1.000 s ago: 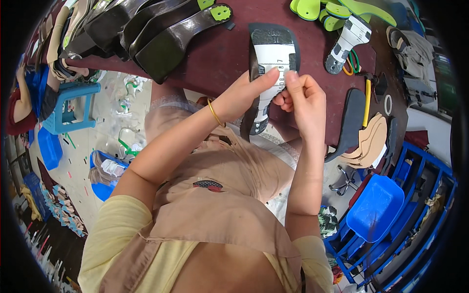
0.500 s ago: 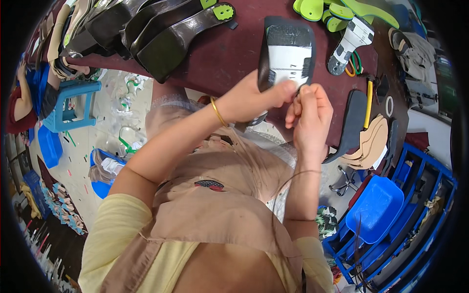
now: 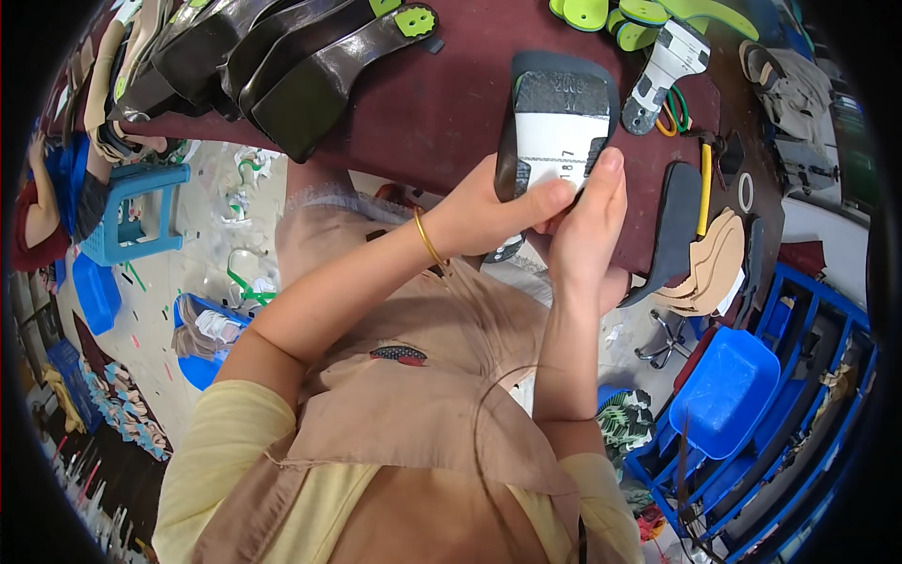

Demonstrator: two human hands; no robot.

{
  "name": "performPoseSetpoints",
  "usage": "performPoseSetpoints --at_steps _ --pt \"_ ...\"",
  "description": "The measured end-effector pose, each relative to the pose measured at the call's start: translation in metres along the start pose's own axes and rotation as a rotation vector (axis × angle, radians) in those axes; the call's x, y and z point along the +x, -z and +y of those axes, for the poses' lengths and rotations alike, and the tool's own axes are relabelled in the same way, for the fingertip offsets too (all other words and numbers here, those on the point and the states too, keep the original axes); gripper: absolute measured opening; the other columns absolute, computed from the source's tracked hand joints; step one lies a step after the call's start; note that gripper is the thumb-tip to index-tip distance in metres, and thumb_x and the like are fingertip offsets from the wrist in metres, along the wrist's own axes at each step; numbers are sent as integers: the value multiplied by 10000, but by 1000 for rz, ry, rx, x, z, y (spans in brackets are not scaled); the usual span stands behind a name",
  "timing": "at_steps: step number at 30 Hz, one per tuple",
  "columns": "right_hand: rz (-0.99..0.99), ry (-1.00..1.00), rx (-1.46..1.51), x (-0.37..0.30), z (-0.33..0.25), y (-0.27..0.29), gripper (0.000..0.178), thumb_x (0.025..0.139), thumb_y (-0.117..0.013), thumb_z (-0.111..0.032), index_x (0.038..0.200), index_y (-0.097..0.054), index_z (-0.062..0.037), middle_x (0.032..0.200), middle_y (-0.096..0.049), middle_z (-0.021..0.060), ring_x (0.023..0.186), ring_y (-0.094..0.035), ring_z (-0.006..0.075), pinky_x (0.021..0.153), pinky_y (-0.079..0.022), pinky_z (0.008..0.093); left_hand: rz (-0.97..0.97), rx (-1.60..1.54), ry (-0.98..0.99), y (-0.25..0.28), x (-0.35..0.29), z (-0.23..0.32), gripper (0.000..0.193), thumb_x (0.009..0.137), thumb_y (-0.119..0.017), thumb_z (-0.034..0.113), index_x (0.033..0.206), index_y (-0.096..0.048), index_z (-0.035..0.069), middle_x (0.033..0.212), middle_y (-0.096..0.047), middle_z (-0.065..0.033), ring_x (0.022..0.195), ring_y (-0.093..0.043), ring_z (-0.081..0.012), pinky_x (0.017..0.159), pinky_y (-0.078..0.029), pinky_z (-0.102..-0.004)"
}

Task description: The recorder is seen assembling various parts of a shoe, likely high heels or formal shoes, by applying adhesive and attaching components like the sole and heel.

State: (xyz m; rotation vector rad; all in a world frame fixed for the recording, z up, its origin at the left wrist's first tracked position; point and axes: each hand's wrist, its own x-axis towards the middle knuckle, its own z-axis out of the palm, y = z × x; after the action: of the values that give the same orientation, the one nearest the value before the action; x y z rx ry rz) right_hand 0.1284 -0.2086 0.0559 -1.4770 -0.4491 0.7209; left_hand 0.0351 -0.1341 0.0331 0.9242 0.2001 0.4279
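Just past the near edge of the maroon table [image 3: 442, 103], both my hands hold an insole board [image 3: 550, 139] with a white middle and dark grey ends. A dark layer like a sole shows around its edge. My left hand [image 3: 498, 209] grips its left side, thumb across the white face, fingers hidden beneath. My right hand [image 3: 590, 221] closes on the right side, its thumb and fingers along the edge near the left thumb. The lower end of the board slants toward my lap, partly covered by the hands.
Dark glossy shoe forms [image 3: 310, 89] crowd the table's left. Right lie green lasts [image 3: 705, 14], another insole board [image 3: 665, 70], scissors [image 3: 678, 111], a black sole [image 3: 669, 221], a yellow-handled tool [image 3: 705, 193] and tan insoles [image 3: 709, 268]. A blue rack holds a basin [image 3: 728, 385]. Another person [image 3: 38, 211] is at left.
My right hand has gone from a fingertip pinch at the board's lower right edge to a fuller hold along its side. The board has shifted slightly down and right.
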Motion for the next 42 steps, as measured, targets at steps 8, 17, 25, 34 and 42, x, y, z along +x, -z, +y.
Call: performPoseSetpoints --at_steps 8,17,25,34,42 --pt "-244 161 -285 -11 22 23 780 828 -641 -371 1391 -204 -52 1229 -385 110 1102 -421 230 963 -345 358 40 -300 148 6 13 -12 480 905 -505 481 1128 -448 61 996 -497 7 861 -459 -50 777 -416 -228" --pt "-282 391 -877 13 10 53 313 727 -677 -52 1031 -616 -6 960 -618 138 915 -575 300 804 -452 353 300 75 139 30 38 -7 335 892 -603 283 1067 -518 11 949 -562 -45 832 -546 -109 732 -451 -241" --pt "-295 355 -1016 42 17 81 296 753 -673 -127 1029 -624 -32 962 -631 144 887 -594 329 778 -459 386 -224 1537 -720 30 60 -1 169 787 -632 156 944 -690 127 889 -649 -11 873 -601 -164 869 -442 -354" --pt "-282 81 -592 55 -35 108 272 772 -725 -201 947 -628 -16 705 -621 -7 638 -528 69 590 -413 225 -359 1537 -782 47 95 -17 209 725 -652 129 927 -703 148 878 -643 47 921 -565 -144 986 -355 -378" --pt "-73 8 -393 28 2 130 98 814 -686 -94 828 -637 -11 738 -617 -19 669 -492 15 602 -378 161 -358 1580 -822 50 96 -18 241 752 -643 106 976 -691 183 894 -637 63 906 -568 -126 1002 -350 -385"
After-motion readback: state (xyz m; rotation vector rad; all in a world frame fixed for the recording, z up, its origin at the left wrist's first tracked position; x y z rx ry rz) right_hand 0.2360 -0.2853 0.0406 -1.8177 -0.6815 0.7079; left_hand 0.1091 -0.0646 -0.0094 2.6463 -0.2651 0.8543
